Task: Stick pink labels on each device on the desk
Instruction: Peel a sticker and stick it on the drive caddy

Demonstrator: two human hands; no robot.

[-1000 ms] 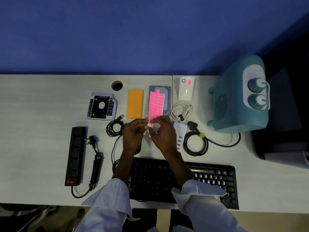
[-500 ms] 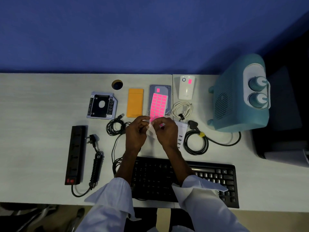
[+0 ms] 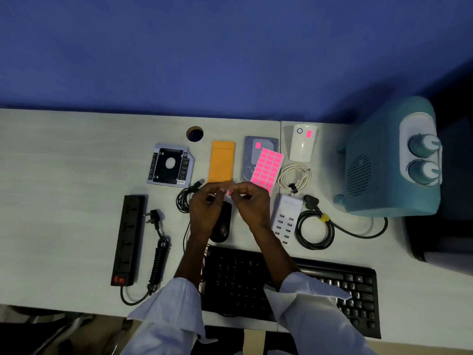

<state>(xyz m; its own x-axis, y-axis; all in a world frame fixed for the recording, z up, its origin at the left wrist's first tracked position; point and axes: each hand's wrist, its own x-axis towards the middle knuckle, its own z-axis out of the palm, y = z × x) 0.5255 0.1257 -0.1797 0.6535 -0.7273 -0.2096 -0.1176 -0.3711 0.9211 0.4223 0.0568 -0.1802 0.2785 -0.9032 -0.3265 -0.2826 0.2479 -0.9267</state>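
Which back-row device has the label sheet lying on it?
The grey hard drive, third from left: the pink sheet overlaps its right half. The caddy, orange case and white adapter have no sheet on them.

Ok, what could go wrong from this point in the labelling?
1. The pink label is pinched between the fingertips of the left hand and right hand; it could fold or stick to a finger.
2. The label sheet lies tilted across the hard drive, close to the right hand, so a brush could shift it.
3. The mouse sits partly under the left hand and might be skipped.
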